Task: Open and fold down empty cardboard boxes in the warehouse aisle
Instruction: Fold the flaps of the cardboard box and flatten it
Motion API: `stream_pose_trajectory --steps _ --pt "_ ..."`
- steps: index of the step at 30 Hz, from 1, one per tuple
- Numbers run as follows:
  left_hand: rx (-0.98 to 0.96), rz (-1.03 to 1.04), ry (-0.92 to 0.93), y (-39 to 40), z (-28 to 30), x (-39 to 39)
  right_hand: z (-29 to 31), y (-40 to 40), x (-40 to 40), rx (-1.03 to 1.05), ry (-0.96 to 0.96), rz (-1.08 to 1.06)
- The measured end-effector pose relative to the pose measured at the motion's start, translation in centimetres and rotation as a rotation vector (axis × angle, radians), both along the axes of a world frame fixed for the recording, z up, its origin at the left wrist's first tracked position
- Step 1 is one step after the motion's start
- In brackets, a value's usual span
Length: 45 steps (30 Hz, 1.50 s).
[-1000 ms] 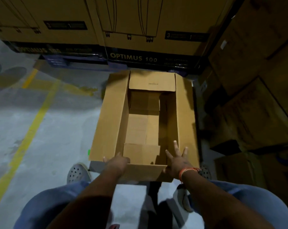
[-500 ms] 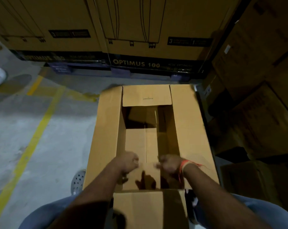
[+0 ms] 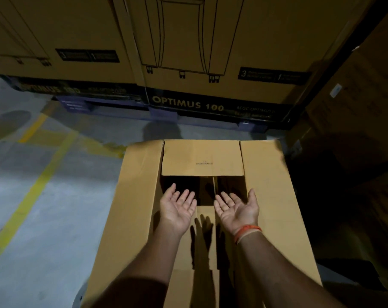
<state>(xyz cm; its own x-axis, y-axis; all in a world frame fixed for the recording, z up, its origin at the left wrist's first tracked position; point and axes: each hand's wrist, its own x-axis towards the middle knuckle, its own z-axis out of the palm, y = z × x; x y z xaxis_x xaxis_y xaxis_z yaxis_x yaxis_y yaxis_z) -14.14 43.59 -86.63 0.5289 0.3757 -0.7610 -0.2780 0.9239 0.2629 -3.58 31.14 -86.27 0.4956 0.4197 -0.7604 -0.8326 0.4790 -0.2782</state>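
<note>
Fingers straight, palms up, my left hand [image 3: 178, 211] and right hand [image 3: 237, 212] hold nothing above the open cardboard box [image 3: 268, 196], which lies lengthwise away from me on the concrete floor [image 3: 44, 218].

Left hand [image 3: 178, 210] and right hand [image 3: 237, 211] reach forward side by side, palms up, fingers seemingly relaxed.
</note>
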Motion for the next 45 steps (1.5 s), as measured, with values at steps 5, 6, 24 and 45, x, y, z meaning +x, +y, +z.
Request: stream_pose_trajectory --steps 5,6,24,45 --pt "0.457 0.079 0.012 4.6 1.5 4.3 2.1 4.2 4.5 -0.081 -0.473 0.062" --pt "0.67 -0.011 0.057 5.9 1.7 4.9 2.7 5.0 5.8 -0.172 -0.644 0.131" --pt "1.982 -1.189 0.984 16.3 -5.2 7.3 -2.9 7.4 16.3 -1.461 -1.608 1.568" --pt "1.422 -1.153 0.998 -1.6 1.1 -13.5 -0.4 -9.8 -8.8 -1.557 -1.73 1.625"
